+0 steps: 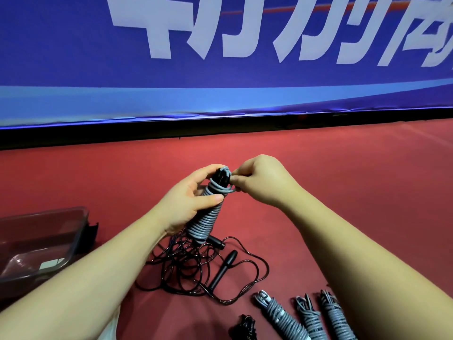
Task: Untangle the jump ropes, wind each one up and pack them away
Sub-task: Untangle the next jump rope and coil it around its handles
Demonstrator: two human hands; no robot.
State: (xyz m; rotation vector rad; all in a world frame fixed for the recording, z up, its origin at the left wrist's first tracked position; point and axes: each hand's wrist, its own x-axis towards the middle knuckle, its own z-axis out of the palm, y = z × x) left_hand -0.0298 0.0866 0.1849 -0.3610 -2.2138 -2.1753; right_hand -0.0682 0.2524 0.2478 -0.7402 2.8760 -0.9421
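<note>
Above red floor, left hand (186,200) gripping wound grey jump rope (207,217), right hand (255,182) pinching its loose end.

The left hand (190,202) grips a wound grey rope (206,222), coiled tightly around its black handles, held tilted above the red floor (343,180). The right hand (259,182) pinches the rope's loose end at the top of the bundle. Under it a black rope (196,271) lies tangled. Three wound grey bundles (279,315) lie at lower right. A clear bin (49,241) sits left, a blue banner (73,57) behind.
</note>
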